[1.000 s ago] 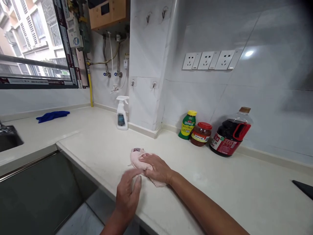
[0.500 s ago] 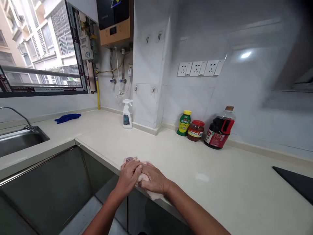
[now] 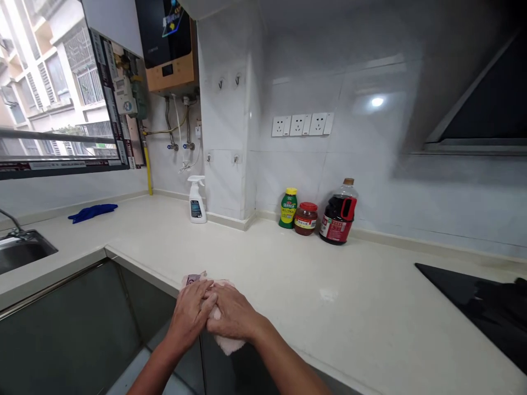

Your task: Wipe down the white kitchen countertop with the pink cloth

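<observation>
A pale pink cloth (image 3: 229,344) lies bunched at the front edge of the white countertop (image 3: 280,269), one end hanging over the edge. My left hand (image 3: 192,307) is closed on the cloth's left part, its fingers close against my other hand. Gripping the cloth from the right is my right hand (image 3: 233,311), with its thumb along the near side. The two hands meet over the cloth and hide much of it. A dark printed patch shows at the cloth's far left corner.
Along the back wall stand a white spray bottle (image 3: 197,200), a green bottle (image 3: 287,209), a red-lidded jar (image 3: 306,219) and a large dark sauce bottle (image 3: 338,214). A blue glove (image 3: 93,212) lies near the sink (image 3: 28,247). A black cooktop (image 3: 473,302) is at the right.
My view has swung to the right, so more of the cooktop shows. Both hands stay on the cloth at the counter's edge, and more of it hangs down.
</observation>
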Available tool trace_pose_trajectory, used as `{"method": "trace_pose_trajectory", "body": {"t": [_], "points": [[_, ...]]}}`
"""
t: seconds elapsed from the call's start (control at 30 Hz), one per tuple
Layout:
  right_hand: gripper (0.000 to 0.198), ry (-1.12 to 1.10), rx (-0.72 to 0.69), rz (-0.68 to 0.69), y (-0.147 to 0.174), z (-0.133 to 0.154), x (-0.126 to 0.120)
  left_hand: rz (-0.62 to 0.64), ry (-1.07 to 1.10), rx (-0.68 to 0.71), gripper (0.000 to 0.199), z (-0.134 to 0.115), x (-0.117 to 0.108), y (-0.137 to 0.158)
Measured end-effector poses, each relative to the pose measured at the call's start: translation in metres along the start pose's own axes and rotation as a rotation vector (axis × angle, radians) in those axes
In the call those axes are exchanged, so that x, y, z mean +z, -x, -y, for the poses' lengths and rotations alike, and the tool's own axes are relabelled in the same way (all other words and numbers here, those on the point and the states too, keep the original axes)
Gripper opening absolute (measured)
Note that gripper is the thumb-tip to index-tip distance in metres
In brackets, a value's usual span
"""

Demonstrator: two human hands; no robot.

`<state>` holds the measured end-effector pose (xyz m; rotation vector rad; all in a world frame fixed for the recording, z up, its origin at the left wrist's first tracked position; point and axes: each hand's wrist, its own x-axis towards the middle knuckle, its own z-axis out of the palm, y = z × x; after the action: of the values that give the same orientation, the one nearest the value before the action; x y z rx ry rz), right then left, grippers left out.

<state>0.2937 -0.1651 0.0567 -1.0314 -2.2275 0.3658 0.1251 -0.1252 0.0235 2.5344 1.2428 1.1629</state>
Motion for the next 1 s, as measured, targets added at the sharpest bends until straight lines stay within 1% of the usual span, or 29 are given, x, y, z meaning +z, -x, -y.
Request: {"method": "trace_pose_trajectory", "body": {"t": [0.1, 0.2, 0.27, 0.37, 0.47, 0.57, 0.63, 0.7, 0.77, 0.83, 0.9, 1.0], "points": [[0.049, -0.007, 0.024, -0.059, 0.023, -0.003, -0.012, 0.015, -0.024, 0.069, 0.046, -0.02, 0.01, 0.001], [0.051, 0.005, 0.075, -0.095, 0.063, -0.005, -0.031, 0.079, -0.001, 0.176, 0.049, -0.054, 0.024, 0.005], [0.055, -0.004, 0.117, -0.13, 0.097, -0.002, -0.048, 0.15, 0.03, 0.247, 0.052, -0.084, 0.035, 0.007], [0.055, -0.002, 0.225, -0.175, 0.153, 0.007, -0.077, 0.245, 0.089, 0.34, 0.058, -0.137, 0.051, 0.009], [0.055, 0.064, 0.328, -0.204, 0.213, 0.015, -0.103, 0.345, 0.156, 0.398, 0.066, -0.194, 0.07, 0.01], [0.059, 0.157, 0.457, -0.272, 0.272, 0.018, -0.123, 0.459, 0.214, 0.452, 0.076, -0.247, 0.092, 0.01], [0.058, 0.192, 0.565, -0.31, 0.306, 0.018, -0.132, 0.528, 0.264, 0.504, 0.083, -0.276, 0.107, 0.009], [0.055, 0.201, 0.667, -0.33, 0.33, 0.017, -0.138, 0.585, 0.31, 0.531, 0.083, -0.295, 0.119, 0.008], [0.052, 0.22, 0.731, -0.348, 0.341, 0.015, -0.138, 0.615, 0.351, 0.532, 0.078, -0.302, 0.125, 0.008], [0.048, 0.268, 0.712, -0.38, 0.336, 0.014, -0.134, 0.616, 0.385, 0.524, 0.072, -0.296, 0.124, 0.008], [0.045, 0.303, 0.613, -0.388, 0.315, 0.014, -0.125, 0.593, 0.392, 0.504, 0.068, -0.278, 0.115, 0.008], [0.041, 0.268, 0.448, -0.352, 0.257, 0.016, -0.107, 0.516, 0.362, 0.449, 0.062, -0.231, 0.092, 0.004]]}}
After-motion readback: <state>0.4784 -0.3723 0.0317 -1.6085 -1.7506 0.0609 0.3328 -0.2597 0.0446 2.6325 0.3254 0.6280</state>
